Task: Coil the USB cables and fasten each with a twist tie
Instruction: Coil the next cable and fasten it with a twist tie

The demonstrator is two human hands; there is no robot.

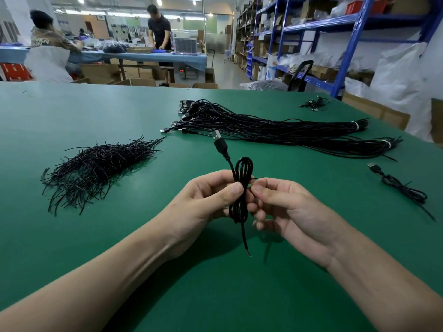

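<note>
**Coil in hand, tie half on**

I have the coiled USB cable point(245, 185) held up over the near middle of the surface point(96, 111). It is folded into a narrow hank, with its USB plug point(217, 136) sticking up and the bare tail hanging down. A twist tie point(257, 178) crosses the waist of the hank, one end poking out to the right. I cannot tell whether it is twisted closed, so I judge this cable coiled but its fastening unfinished.

The left grip point(206, 200) is closed around the waist, thumb pressed on the front of the strands and fingers curled behind. The right grip point(290, 207) has thumb and forefinger pinched tight on the tie, just beside the coil. Its other fingers are curled and hold nothing else.

One tied cable point(405, 186) lies near the right edge and looks finished. Much more is left, by my reckoning: long banded bundles of straight cables point(275, 130) stretch across the far right of the surface. The pile of loose ties point(96, 168) sits toward the left edge. A small cluster point(314, 104) at the far right corner is too small to make out
</note>
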